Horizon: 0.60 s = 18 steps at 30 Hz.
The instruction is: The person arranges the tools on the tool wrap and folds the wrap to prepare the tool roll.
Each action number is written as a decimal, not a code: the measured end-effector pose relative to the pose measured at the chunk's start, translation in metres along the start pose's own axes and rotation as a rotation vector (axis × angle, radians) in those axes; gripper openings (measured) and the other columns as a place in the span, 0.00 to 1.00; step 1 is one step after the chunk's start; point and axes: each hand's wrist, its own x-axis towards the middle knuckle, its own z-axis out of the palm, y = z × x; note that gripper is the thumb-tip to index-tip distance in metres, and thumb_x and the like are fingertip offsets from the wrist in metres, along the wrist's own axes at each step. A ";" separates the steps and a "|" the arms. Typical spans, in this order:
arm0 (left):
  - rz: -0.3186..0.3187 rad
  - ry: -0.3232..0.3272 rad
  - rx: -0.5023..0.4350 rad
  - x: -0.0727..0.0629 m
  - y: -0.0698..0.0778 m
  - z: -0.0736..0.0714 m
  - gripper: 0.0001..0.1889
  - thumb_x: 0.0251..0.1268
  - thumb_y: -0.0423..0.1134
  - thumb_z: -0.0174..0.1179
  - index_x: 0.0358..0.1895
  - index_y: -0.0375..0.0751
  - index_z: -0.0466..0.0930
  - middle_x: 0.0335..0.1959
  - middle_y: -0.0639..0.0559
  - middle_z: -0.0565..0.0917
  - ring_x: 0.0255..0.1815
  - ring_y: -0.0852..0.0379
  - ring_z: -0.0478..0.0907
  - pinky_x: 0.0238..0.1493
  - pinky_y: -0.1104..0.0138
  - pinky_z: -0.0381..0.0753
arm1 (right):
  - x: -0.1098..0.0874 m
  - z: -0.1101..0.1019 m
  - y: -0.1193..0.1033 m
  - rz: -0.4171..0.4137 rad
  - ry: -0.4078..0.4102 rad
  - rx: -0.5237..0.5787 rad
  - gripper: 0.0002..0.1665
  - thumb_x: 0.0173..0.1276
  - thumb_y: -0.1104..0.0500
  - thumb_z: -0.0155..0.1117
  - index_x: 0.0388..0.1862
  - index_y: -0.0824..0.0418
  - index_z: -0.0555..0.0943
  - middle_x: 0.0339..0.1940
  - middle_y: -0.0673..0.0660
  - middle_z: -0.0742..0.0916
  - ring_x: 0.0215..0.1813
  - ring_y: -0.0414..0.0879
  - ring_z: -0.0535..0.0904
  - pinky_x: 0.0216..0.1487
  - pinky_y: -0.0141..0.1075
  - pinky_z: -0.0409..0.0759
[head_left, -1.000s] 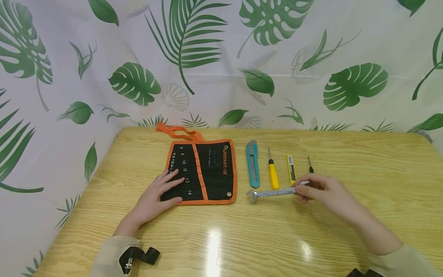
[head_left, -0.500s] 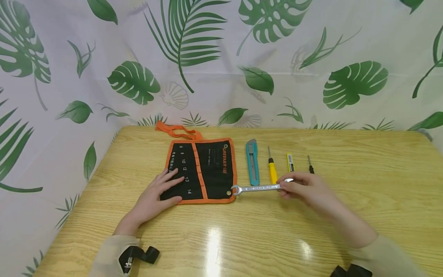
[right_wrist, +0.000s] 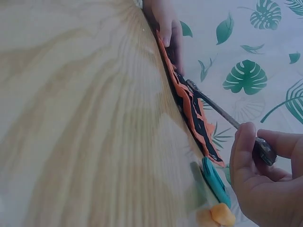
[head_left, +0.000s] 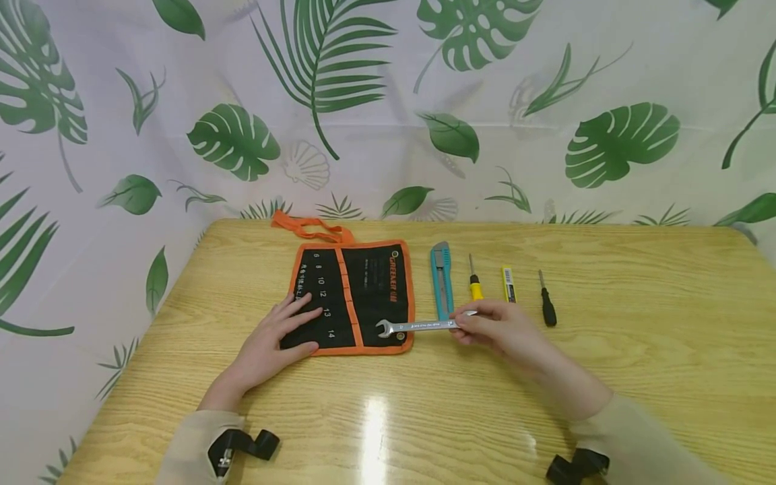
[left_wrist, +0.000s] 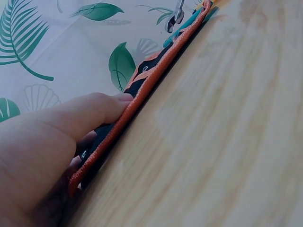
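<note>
A black tool pouch [head_left: 378,289] with orange edging and numbered slots lies flat on the table. My left hand [head_left: 273,343] rests on its left part, fingers spread; the left wrist view shows the thumb [left_wrist: 106,111] on the pouch's near edge. My right hand [head_left: 500,333] pinches a silver combination wrench [head_left: 424,326] near its right end. The wrench's open end hangs over the lower right of the pouch, and the right wrist view shows the wrench [right_wrist: 220,111] raised above it. Fingers partly hide the wrench's other end in the head view.
Right of the pouch lie a teal utility knife [head_left: 442,276], a yellow-handled screwdriver [head_left: 475,286], a small yellow packet [head_left: 508,283] and a black-handled screwdriver [head_left: 547,306]. An orange strap [head_left: 312,229] trails behind the pouch. A leaf-print curtain [head_left: 364,175] borders the table's back.
My right hand has carried the wrench leftward from beside the screwdrivers until its open end is over the pouch. The black screwdriver's handle has come into sight. My left hand has stayed put.
</note>
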 end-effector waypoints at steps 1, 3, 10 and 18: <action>-0.001 -0.001 -0.002 0.000 0.000 0.000 0.31 0.62 0.52 0.63 0.69 0.53 0.69 0.75 0.54 0.57 0.77 0.49 0.40 0.69 0.42 0.44 | 0.002 0.002 0.000 0.003 -0.004 0.004 0.18 0.71 0.67 0.56 0.52 0.82 0.72 0.38 0.60 0.84 0.39 0.43 0.83 0.44 0.33 0.81; -0.003 -0.001 -0.005 0.000 0.001 -0.001 0.31 0.62 0.52 0.63 0.69 0.53 0.69 0.75 0.54 0.57 0.77 0.49 0.41 0.69 0.41 0.44 | 0.005 0.005 -0.001 0.007 -0.016 0.012 0.18 0.71 0.67 0.56 0.52 0.82 0.72 0.38 0.61 0.84 0.38 0.42 0.83 0.44 0.34 0.81; -0.009 -0.009 -0.005 0.001 0.002 -0.004 0.31 0.62 0.52 0.63 0.69 0.53 0.69 0.75 0.54 0.57 0.77 0.49 0.41 0.69 0.42 0.44 | 0.015 0.014 0.000 0.020 -0.041 0.037 0.17 0.71 0.67 0.56 0.52 0.81 0.73 0.41 0.63 0.83 0.38 0.43 0.82 0.44 0.34 0.81; -0.017 -0.021 -0.002 0.001 0.004 -0.007 0.31 0.62 0.53 0.63 0.69 0.53 0.69 0.75 0.54 0.57 0.77 0.49 0.41 0.70 0.42 0.44 | 0.021 0.024 -0.002 0.063 -0.027 0.034 0.17 0.72 0.67 0.54 0.53 0.81 0.73 0.42 0.65 0.83 0.38 0.44 0.82 0.43 0.34 0.81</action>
